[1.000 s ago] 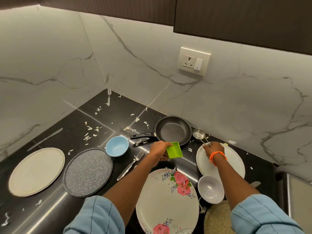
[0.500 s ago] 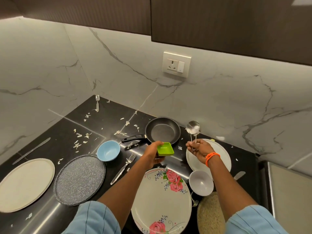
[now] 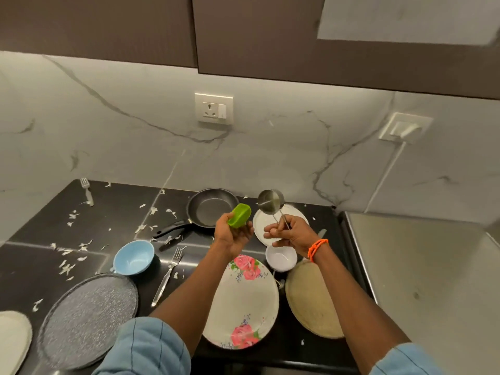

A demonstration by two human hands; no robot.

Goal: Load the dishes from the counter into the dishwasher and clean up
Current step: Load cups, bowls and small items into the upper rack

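My left hand (image 3: pixel 234 235) holds a small green square dish (image 3: pixel 239 215) tilted up above the black counter (image 3: pixel 121 212). My right hand (image 3: pixel 290 232) grips the wire handle of a small steel measuring cup (image 3: pixel 270 201), raised upright. Below them lie a rose-patterned plate (image 3: pixel 243 301), a white bowl (image 3: pixel 280 257), a white plate (image 3: pixel 261 220) and a black frying pan (image 3: pixel 212 208). A blue bowl (image 3: pixel 134 257), a fork (image 3: pixel 167 274) and a speckled grey plate (image 3: pixel 86 318) lie to the left.
White scraps litter the counter's left half. A second fork (image 3: pixel 87 191) lies at the back left corner. A beige plate (image 3: pixel 311 299) sits at the front right, a cream plate (image 3: pixel 12 339) at the far left. A steel surface (image 3: pixel 422 280) adjoins on the right.
Both hands have risen off the counter: the measuring cup was lifted from beside the pan, and the green dish was raised and tilted. The view has swung to the right.
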